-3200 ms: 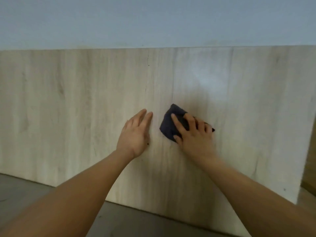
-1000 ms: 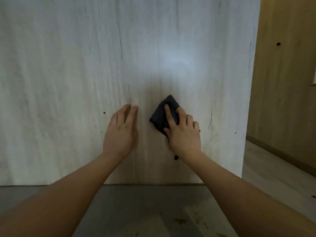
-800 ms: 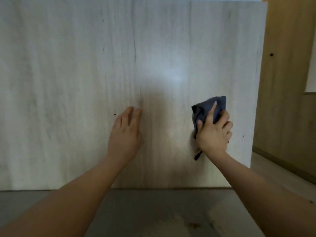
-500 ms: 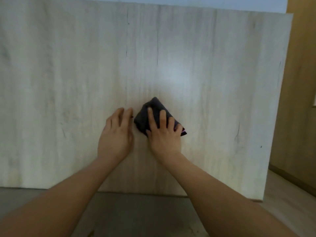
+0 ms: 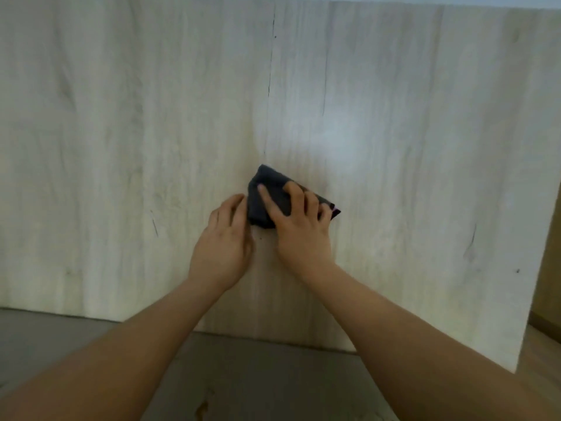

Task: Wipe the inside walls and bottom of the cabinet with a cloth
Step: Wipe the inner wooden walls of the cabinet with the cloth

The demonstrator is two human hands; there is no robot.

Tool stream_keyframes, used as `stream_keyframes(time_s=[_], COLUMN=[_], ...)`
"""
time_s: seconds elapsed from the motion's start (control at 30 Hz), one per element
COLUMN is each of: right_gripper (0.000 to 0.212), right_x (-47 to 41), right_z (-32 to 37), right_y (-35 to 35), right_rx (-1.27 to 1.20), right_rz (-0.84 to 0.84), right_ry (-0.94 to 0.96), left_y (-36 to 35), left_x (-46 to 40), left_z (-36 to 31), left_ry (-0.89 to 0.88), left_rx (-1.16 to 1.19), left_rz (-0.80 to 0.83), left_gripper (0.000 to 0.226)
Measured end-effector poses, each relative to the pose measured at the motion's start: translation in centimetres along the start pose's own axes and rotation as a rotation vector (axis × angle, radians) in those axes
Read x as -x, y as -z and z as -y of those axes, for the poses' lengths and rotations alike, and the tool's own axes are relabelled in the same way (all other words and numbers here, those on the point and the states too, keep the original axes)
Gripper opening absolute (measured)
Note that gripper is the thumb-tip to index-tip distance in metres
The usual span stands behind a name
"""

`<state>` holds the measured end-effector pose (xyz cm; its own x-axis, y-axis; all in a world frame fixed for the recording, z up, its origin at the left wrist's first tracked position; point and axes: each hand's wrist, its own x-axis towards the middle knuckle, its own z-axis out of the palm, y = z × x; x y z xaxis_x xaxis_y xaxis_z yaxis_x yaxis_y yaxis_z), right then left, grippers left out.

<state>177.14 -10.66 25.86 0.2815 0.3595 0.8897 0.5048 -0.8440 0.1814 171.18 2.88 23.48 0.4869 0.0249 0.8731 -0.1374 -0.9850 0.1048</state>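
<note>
A pale wood-grain back wall [image 5: 151, 147] of the cabinet fills most of the view. My right hand [image 5: 299, 230] presses a folded dark blue-grey cloth [image 5: 265, 202] flat against this wall, fingers spread over it. My left hand [image 5: 223, 244] rests flat on the wall just left of the cloth, its fingertips almost touching the cloth's edge, and it holds nothing. The grey cabinet bottom [image 5: 258, 375] runs below the wall, between my forearms.
The wall panel ends at a vertical edge on the right [image 5: 537, 268], with a darker brown wooden surface [image 5: 549, 284] and lighter floor [image 5: 540, 354] beyond it. A brownish stain [image 5: 202, 408] marks the grey bottom. A light glare sits on the wall above the cloth.
My right hand swept the cloth out to the right, then back left beside my left hand. The view has shifted slightly; my left hand has stayed flat on the wall.
</note>
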Motion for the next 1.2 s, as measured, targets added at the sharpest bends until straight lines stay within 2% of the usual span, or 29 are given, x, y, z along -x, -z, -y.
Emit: stream_keyframes(time_s=[0.17, 0.23, 0.33, 0.4, 0.43, 0.57, 0.7, 0.8, 0.9, 0.93, 1.0, 1.07, 1.13, 1.2], right_gripper=[0.065, 0.063, 0.064, 0.064, 0.065, 0.062, 0.062, 0.064, 0.075, 0.077, 0.070, 0.062, 0.061, 0.059], right_x=[4.6, 6.2, 7.5, 7.1, 7.0, 8.0, 9.0, 12.5, 16.5, 17.2, 17.3, 16.3, 15.2, 14.7], right_z=[-3.8, -7.9, -11.8, -10.6, -8.9, -1.9, -5.7, -12.2, -18.8, -20.1, -20.2, -17.5, -14.3, -13.1], right_y=[0.1, 1.3, 3.3, 3.0, 2.5, 0.0, 0.9, 2.0, 4.2, 5.0, 5.2, 4.6, 3.7, 3.6], right_rx=[0.171, 0.214, 0.211, 0.239, 0.248, 0.203, 0.212, 0.257, 0.225, 0.216, 0.265, 0.286, 0.251, 0.187], right_rz=[0.015, -0.003, 0.016, -0.005, -0.002, 0.074, 0.091, 0.138, 0.188, 0.206, 0.201, 0.179, 0.190, 0.226], right_ry=[0.173, 0.063, -0.264, -0.427, -0.432, -0.054, 0.057, -0.030, -0.218, -0.294, -0.390, -0.349, -0.161, -0.084], left_y=[0.2, -0.1, -0.4, -0.6, -0.6, -0.3, -0.9, -2.1, -3.7, -4.2, -4.8, -4.9, -4.9, -5.1], left_x=[1.3, 1.3, 1.1, 1.1, 1.1, 1.5, 2.0, 2.0, 2.5, 2.7, 2.8, 2.7, 2.4, 2.2], left_z=[-0.1, -0.9, -1.9, -2.0, -2.0, -2.2, -3.4, -5.8, -8.4, -9.0, -9.7, -10.3, -10.8, -11.6], left_ry=[-0.004, -0.016, -0.024, -0.020, -0.026, -0.037, -0.127, -0.202, -0.268, -0.292, -0.321, -0.335, -0.353, -0.369], left_rx=[-0.001, 0.007, 0.032, 0.035, 0.028, -0.015, -0.030, -0.006, 0.018, 0.024, 0.025, 0.018, 0.004, -0.008], left_rz=[0.040, 0.053, 0.048, 0.053, 0.059, 0.121, 0.184, 0.202, 0.231, 0.246, 0.270, 0.269, 0.278, 0.295], left_gripper=[0.069, 0.068, 0.069, 0.069, 0.069, 0.070, 0.069, 0.067, 0.065, 0.065, 0.066, 0.067, 0.068, 0.067])
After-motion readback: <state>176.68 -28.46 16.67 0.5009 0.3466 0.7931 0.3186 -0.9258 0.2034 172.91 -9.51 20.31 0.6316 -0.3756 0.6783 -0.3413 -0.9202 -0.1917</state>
